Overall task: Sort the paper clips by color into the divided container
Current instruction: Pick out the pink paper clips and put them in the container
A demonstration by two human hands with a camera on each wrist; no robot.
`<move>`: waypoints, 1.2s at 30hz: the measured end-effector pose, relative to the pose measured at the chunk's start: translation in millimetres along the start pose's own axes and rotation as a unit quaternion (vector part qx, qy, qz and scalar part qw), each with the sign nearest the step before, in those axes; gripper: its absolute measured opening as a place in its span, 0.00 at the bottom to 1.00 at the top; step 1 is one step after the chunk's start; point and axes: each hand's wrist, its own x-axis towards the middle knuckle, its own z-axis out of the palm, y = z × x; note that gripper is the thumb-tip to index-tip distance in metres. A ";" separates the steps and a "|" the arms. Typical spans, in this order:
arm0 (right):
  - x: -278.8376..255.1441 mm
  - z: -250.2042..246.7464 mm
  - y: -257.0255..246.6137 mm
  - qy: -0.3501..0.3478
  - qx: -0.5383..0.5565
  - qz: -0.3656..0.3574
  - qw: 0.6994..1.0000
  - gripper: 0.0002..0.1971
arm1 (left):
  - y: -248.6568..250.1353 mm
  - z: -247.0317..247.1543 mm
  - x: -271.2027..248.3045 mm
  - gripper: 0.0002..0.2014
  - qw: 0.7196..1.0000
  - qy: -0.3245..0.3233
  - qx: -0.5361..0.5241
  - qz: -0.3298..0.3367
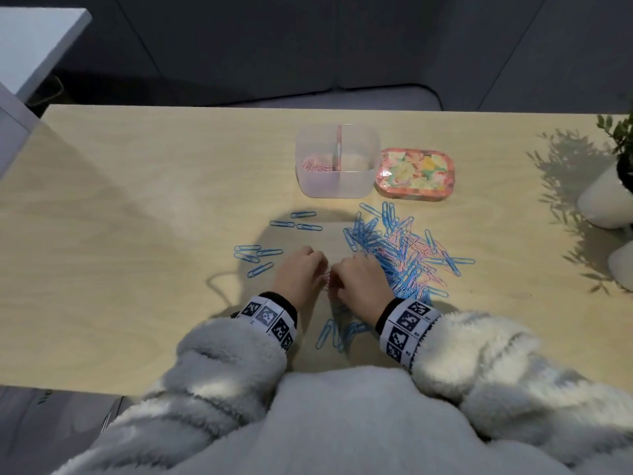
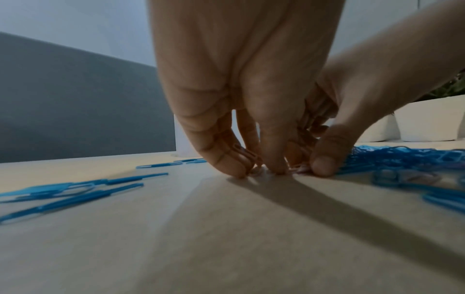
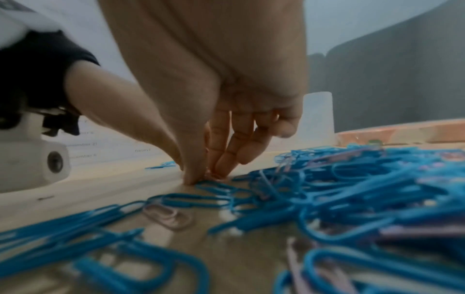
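Observation:
A mixed pile of blue and pink paper clips [image 1: 400,255] lies right of centre on the table. My left hand [image 1: 308,269] and right hand [image 1: 352,274] meet fingertip to fingertip at the pile's left edge, both bent down onto the table. Between them is a small bunch of pink clips [image 1: 327,280]. In the left wrist view my left hand [image 2: 251,167] holds pink clips [image 2: 247,156] in its curled fingers. My right hand [image 3: 203,176] pinches a pink clip on the tabletop. The translucent divided container [image 1: 337,186] stands behind, with pink clips [image 1: 315,164] in its left compartment.
A floral lid [image 1: 414,174] lies right of the container. Loose blue clips [image 1: 257,257] are scattered left of my hands, with more [image 1: 337,332] near my body. White plant pots [image 1: 606,200] stand at the right edge. The wooden table [image 1: 137,234] ends just beyond the container.

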 end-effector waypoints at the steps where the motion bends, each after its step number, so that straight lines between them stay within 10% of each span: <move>1: -0.2 1.4 -0.3 0.003 0.015 0.004 1.000 0.10 | 0.9 0.4 0.8 0.09 1.000 -0.001 0.007 0.003; 13: 5.8 8.9 -2.9 0.029 -0.015 -0.031 0.999 0.10 | -5.4 -1.3 -0.1 0.07 0.999 -0.003 0.031 0.009; 18: 12.8 -9.3 16.8 -0.002 0.129 -0.010 0.992 0.08 | -13.0 -4.5 -9.5 0.07 0.999 0.033 0.026 -0.034; 36: 127.0 -124.8 25.5 0.187 0.267 0.044 0.944 0.14 | 20.4 -6.4 -7.8 0.11 0.956 -0.057 0.281 -0.065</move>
